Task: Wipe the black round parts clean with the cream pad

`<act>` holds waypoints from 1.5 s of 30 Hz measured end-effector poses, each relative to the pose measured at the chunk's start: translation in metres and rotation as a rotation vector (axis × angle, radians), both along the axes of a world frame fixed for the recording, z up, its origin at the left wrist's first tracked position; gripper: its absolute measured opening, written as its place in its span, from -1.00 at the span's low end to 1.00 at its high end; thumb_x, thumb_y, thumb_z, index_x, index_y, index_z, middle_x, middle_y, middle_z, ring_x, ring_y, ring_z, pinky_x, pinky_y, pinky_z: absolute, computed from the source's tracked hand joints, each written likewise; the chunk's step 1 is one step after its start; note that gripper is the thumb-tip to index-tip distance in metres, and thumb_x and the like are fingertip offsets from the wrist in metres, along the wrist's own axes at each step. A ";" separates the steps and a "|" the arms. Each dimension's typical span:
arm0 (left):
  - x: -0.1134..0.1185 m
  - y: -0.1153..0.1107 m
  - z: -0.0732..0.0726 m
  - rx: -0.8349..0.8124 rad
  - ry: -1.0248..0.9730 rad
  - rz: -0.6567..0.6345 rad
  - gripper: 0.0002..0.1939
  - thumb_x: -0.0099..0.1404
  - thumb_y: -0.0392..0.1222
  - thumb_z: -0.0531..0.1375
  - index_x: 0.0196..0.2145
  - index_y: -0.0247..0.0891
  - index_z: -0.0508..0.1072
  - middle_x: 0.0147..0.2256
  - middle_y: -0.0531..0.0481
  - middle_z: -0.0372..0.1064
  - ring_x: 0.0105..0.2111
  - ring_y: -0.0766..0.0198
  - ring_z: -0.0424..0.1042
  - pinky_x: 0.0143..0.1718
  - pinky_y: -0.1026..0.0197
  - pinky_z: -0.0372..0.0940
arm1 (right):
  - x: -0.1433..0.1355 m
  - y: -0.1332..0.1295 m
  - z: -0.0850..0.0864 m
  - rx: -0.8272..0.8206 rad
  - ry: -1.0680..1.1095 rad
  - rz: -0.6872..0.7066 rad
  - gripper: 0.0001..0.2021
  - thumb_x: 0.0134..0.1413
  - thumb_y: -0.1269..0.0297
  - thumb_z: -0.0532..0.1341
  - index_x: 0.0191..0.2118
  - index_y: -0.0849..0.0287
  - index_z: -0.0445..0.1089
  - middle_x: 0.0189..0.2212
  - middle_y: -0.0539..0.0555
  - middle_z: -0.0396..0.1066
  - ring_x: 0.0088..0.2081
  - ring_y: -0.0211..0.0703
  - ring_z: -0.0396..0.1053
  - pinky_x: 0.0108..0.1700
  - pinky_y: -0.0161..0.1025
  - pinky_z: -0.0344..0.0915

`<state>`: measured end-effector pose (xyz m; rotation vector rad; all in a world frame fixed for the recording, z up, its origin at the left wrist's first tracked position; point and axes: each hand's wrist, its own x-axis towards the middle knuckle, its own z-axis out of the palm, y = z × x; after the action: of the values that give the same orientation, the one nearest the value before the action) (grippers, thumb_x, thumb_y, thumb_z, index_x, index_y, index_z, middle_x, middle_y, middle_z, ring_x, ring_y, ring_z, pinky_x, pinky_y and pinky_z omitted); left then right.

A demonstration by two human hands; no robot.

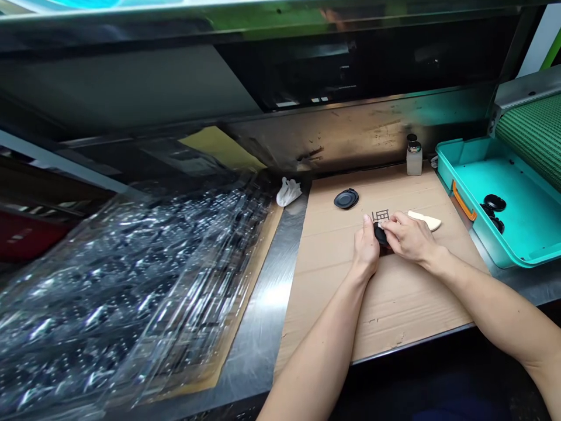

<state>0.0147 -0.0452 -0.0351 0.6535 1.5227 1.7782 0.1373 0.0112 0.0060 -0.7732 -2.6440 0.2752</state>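
Observation:
My left hand (367,245) is closed around the edge of a small black plastic part (380,234), holding it above the cardboard. From the other side my right hand (407,237) bends over the same part, its fingers pinched together against the face. A small pale bit shows at those fingertips, too little to name. Much of the black part is hidden by the fingers. Just beyond my right hand lies a cream-coloured flat pad (425,220). Another black rounded part (346,199) rests on the cardboard sheet (324,263), farther back and to the left.
A teal tray (526,245) on the right holds several black round parts (494,203). Behind stands a pump bottle (414,159). A crumpled white cloth (288,192) lies left of the cardboard. Clear plastic trays (144,280) with dark contents fill the left. A metal ledge (280,17) crosses above.

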 end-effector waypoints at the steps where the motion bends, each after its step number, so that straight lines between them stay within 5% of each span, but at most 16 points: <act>1: 0.000 0.001 -0.001 0.017 -0.005 0.012 -0.30 0.25 0.46 0.10 -0.49 -0.32 0.49 -0.57 -0.05 0.45 -0.59 0.27 0.42 -0.59 0.28 0.27 | 0.000 0.000 0.000 -0.012 0.000 -0.006 -0.69 0.36 0.26 0.06 0.04 0.05 0.50 -0.04 0.11 0.45 -0.15 -0.08 0.42 -0.24 -0.22 0.26; 7: -0.003 0.005 -0.005 0.100 -0.064 0.035 -0.28 0.29 0.43 0.06 -0.32 -0.36 0.59 -0.40 -0.14 0.58 -0.38 0.17 0.56 -0.35 0.21 0.41 | -0.001 0.002 -0.004 -0.128 0.116 -0.007 -0.77 0.20 0.32 0.18 -0.11 0.13 0.57 -0.15 0.11 0.49 -0.19 -0.08 0.44 -0.18 -0.21 0.29; 12: -0.003 0.004 -0.004 0.094 -0.068 0.056 -0.27 0.31 0.43 0.04 -0.32 -0.36 0.60 -0.38 -0.16 0.58 -0.35 0.15 0.58 -0.27 0.18 0.42 | -0.007 0.002 -0.010 -0.286 0.350 0.170 -0.83 0.06 0.42 0.24 -0.25 0.17 0.58 -0.33 0.05 0.49 -0.30 -0.17 0.41 -0.22 -0.26 0.29; 25: -0.005 0.002 -0.003 0.082 0.000 0.013 -0.22 0.36 0.46 -0.10 -0.25 -0.30 0.57 -0.32 -0.14 0.58 -0.28 0.15 0.58 -0.19 0.17 0.42 | -0.011 0.000 -0.011 -0.487 0.601 0.327 -0.86 0.11 0.42 0.25 -0.26 0.18 0.57 -0.39 -0.01 0.45 -0.38 -0.28 0.34 -0.27 -0.29 0.27; 29: -0.003 0.001 0.000 0.078 0.009 0.021 -0.23 0.34 0.45 -0.07 -0.28 -0.31 0.58 -0.32 -0.15 0.58 -0.27 0.13 0.58 -0.20 0.16 0.43 | -0.010 0.000 -0.012 -0.420 0.549 0.297 -0.84 0.10 0.42 0.23 -0.24 0.19 0.57 -0.35 0.03 0.48 -0.33 -0.25 0.39 -0.22 -0.29 0.30; 36: -0.001 0.002 0.002 0.076 -0.062 0.033 -0.26 0.31 0.45 0.00 -0.26 -0.32 0.59 -0.41 -0.12 0.56 -0.36 0.16 0.57 -0.35 0.21 0.43 | -0.001 0.008 -0.007 -0.158 0.191 0.033 -0.78 0.17 0.31 0.20 -0.12 0.09 0.56 -0.14 0.07 0.51 -0.16 -0.10 0.45 -0.12 -0.21 0.32; 45: -0.001 0.000 0.002 0.032 -0.080 -0.001 -0.22 0.28 0.50 -0.01 -0.21 -0.31 0.58 -0.52 -0.06 0.49 -0.55 0.21 0.50 -0.57 0.26 0.34 | -0.001 0.004 -0.006 -0.096 0.196 -0.077 -0.75 0.23 0.28 0.15 -0.09 0.09 0.55 -0.13 0.08 0.50 -0.15 -0.09 0.45 -0.11 -0.23 0.32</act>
<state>0.0135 -0.0455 -0.0329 0.5914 1.4436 1.8097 0.1358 0.0153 -0.0005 -0.8309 -2.4270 0.4360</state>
